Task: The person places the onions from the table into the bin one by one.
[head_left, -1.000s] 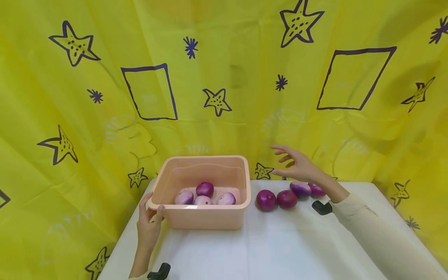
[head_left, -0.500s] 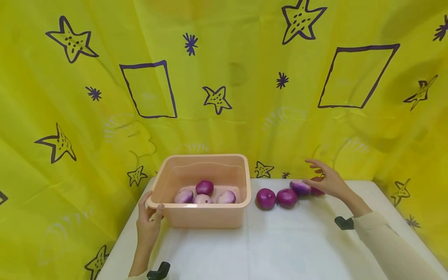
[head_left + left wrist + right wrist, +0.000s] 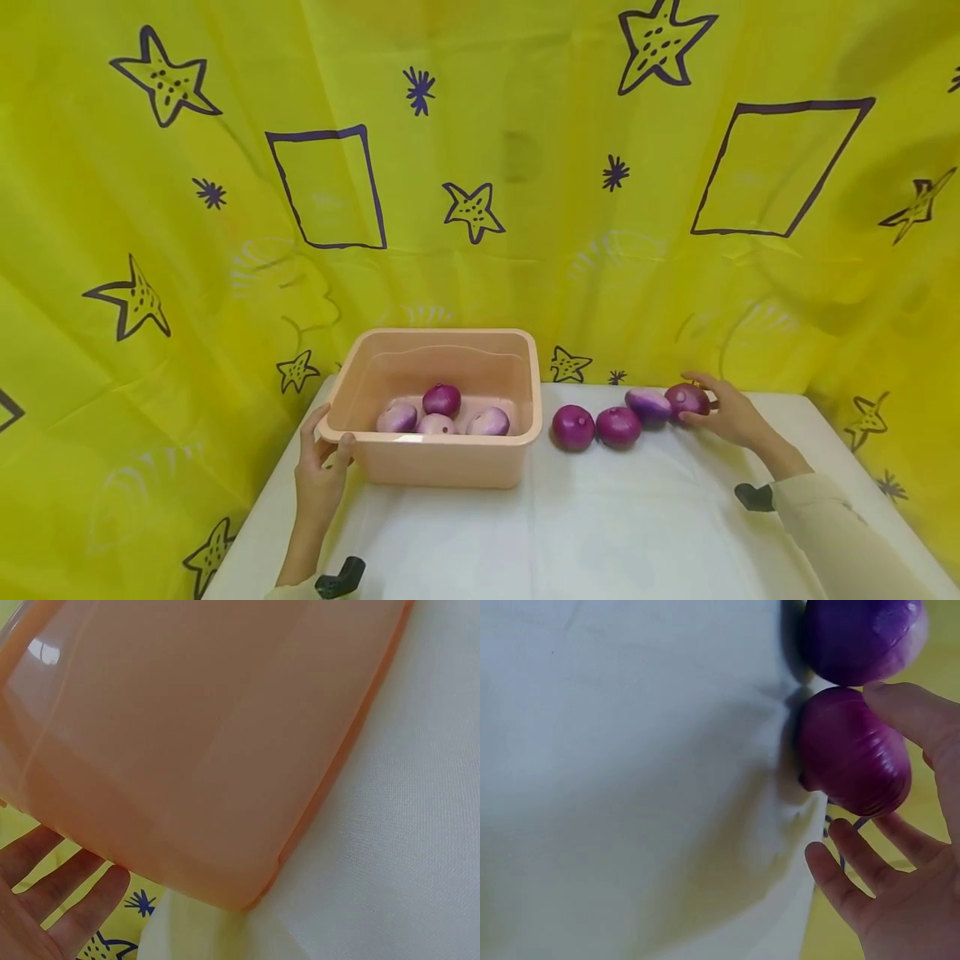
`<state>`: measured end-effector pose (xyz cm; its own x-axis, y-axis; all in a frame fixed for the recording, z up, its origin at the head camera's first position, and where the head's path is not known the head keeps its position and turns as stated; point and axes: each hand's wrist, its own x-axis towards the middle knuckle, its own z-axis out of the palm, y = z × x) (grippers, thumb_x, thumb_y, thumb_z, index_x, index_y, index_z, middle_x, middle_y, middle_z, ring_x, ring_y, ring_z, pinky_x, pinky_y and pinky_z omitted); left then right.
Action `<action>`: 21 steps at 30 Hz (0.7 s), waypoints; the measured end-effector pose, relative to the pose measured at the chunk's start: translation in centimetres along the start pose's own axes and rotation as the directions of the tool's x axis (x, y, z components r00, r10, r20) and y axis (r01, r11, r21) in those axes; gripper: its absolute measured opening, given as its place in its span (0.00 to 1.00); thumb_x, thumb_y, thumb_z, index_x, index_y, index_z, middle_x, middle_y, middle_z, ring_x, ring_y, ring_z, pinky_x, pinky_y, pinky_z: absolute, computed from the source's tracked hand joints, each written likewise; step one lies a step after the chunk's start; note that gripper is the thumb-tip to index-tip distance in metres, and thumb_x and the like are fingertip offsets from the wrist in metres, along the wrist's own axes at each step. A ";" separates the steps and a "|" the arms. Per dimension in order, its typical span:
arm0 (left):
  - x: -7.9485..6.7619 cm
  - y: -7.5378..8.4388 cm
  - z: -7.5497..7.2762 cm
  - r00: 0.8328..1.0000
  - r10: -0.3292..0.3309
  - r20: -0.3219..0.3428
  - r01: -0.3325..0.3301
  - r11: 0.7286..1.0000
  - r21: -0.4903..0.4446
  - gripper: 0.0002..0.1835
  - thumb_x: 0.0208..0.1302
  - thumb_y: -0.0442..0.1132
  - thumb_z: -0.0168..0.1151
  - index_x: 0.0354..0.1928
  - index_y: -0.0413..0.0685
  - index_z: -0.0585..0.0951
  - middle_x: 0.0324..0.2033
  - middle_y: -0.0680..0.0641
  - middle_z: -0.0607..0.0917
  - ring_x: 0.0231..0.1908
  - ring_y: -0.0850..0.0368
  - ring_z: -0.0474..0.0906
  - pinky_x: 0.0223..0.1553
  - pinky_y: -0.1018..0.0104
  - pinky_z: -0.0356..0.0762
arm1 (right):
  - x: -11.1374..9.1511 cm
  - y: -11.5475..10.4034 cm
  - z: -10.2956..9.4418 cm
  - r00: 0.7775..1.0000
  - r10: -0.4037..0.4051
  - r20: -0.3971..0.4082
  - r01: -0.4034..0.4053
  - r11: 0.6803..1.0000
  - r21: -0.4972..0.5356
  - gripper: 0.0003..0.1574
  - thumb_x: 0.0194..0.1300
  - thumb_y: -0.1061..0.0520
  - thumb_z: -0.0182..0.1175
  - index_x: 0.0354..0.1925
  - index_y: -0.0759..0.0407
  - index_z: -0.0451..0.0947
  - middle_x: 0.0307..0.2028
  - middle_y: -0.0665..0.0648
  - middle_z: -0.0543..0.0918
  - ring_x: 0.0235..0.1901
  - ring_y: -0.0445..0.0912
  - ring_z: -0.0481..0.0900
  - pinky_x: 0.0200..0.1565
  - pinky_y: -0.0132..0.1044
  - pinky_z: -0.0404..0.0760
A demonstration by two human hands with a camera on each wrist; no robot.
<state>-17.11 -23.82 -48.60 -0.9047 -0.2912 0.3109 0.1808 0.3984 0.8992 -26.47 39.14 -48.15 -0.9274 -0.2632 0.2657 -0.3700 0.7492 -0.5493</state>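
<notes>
My left hand point(image 3: 320, 471) holds the peach plastic bin point(image 3: 442, 462) at its front left corner, thumb on the front rim and fingers along the side. Its fingers show against the bin wall point(image 3: 172, 750) in the left wrist view. Inside the bin lie several red onions, a dark one point(image 3: 441, 400) behind paler ones. My right hand point(image 3: 731, 412) reaches around the rightmost red onion point(image 3: 686, 402) of a row on the table. In the right wrist view, thumb and index fingertip lie at opposite edges of this onion point(image 3: 851, 754), the other fingers spread apart from it.
Beside the onion at my right hand sit a purple-and-white onion point(image 3: 648, 407) and two darker ones, the middle onion point(image 3: 618, 427) and the left onion point(image 3: 573, 427). A white cloth covers the table point(image 3: 600, 533). A yellow curtain point(image 3: 525, 275) with drawn stars hangs right behind it.
My right hand has moved right and down, from above the row of onions to the rightmost onion. The left hand stays on the bin corner.
</notes>
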 end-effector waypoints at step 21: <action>0.0 0.4 -0.1 1.000 -0.019 0.024 0.019 1.000 -0.022 0.35 0.76 0.41 0.59 0.79 0.57 0.56 0.74 0.36 0.66 0.58 0.43 0.77 0.43 0.82 0.78 | -0.9 1.6 0.8 0.988 0.137 0.066 -0.136 0.991 -0.019 0.46 0.61 0.54 0.75 0.69 0.68 0.64 0.46 0.76 0.81 0.39 0.63 0.86 0.46 0.62 0.84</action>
<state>-17.00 -23.76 -48.22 -0.9170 -0.2775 0.2865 0.1716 0.3739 0.9114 -26.28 40.14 -49.90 -0.9708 -0.1981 0.1351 -0.2398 0.7892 -0.5655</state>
